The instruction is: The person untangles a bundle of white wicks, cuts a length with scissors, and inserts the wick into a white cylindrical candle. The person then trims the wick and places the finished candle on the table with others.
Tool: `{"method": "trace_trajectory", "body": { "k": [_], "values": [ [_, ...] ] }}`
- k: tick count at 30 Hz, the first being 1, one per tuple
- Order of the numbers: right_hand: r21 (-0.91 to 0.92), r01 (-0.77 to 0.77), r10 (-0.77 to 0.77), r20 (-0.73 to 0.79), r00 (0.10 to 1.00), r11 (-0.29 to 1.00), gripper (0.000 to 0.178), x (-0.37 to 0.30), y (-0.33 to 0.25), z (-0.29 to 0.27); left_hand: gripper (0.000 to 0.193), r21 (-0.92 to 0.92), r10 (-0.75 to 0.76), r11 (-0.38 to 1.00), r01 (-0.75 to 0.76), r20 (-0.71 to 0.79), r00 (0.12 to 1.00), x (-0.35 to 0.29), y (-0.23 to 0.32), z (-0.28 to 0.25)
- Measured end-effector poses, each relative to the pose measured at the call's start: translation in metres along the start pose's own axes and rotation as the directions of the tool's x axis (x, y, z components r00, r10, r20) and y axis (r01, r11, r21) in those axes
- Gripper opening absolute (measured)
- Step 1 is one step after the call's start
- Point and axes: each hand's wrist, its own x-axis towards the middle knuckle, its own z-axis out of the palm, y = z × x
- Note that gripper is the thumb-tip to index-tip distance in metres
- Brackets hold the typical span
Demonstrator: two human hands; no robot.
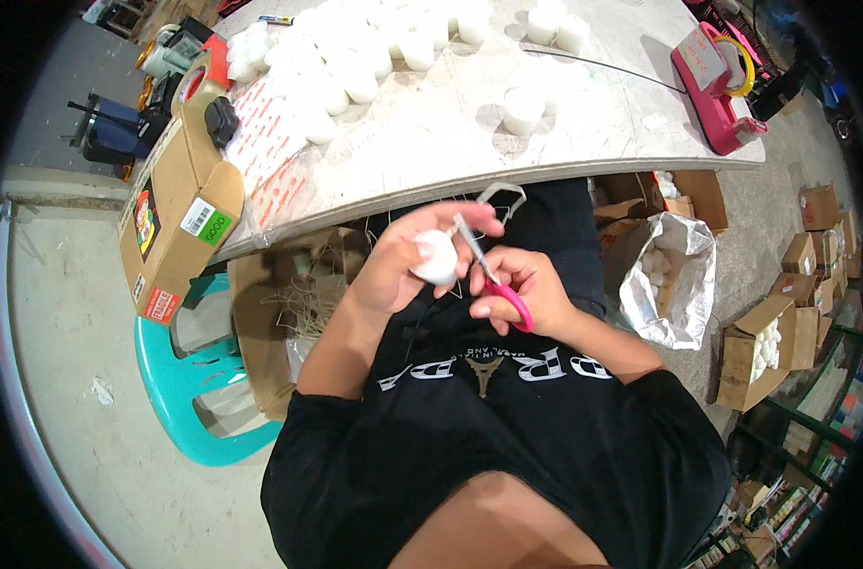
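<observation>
In my left hand [403, 251] is a small round white candle [437, 259], with my thumb and fingers closed about it over my lap. Pink-handled scissors [513, 305] are gripped in my right hand [534, 289]. Their blades point up and left, passing beside the candle near its top, close to my left fingers. Whether the blades touch the wick is too small to make out. A pale bent strip [507, 196] shows just beyond my left fingertips, in front of the table edge.
White candles [360, 81] crowd the back of the white table [602, 128], near a pink tape dispenser [720, 90]. Left are a cardboard box [180, 209], a teal chair [180, 398] and an open carton of loose strings [261, 351]. A silver-lined bag [673, 284] stands right.
</observation>
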Motion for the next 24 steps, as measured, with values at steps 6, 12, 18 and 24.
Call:
{"method": "trace_trajectory", "body": {
  "k": [6, 12, 18, 24],
  "values": [
    [-0.174, 0.164, -0.201, -0.223, 0.954, 0.971, 0.036, 0.016, 0.004, 0.003, 0.056, -0.181, 0.31, 0.896, -0.405, -0.398, 0.864, 0.008, -0.016, 0.022],
    [-0.747, 0.279, -0.618, -0.217, 0.756, 0.603, 0.019, 0.02, -0.034, -0.019, 0.058, -0.205, 0.168, 0.94, -0.272, -0.417, 0.893, 0.013, -0.016, 0.01],
    [-0.841, 0.54, -0.912, 0.244, 0.33, -0.03, 0.012, 0.024, -0.046, -0.029, 0.047, -0.304, -0.061, 0.943, -0.133, -0.553, 0.831, 0.02, -0.017, 0.02],
    [-0.876, 0.471, -0.765, 0.374, 0.524, -0.106, 0.02, 0.032, -0.039, -0.007, 0.036, -0.288, -0.053, 0.952, -0.104, -0.49, 0.87, 0.02, -0.023, 0.03]
  ]
}}
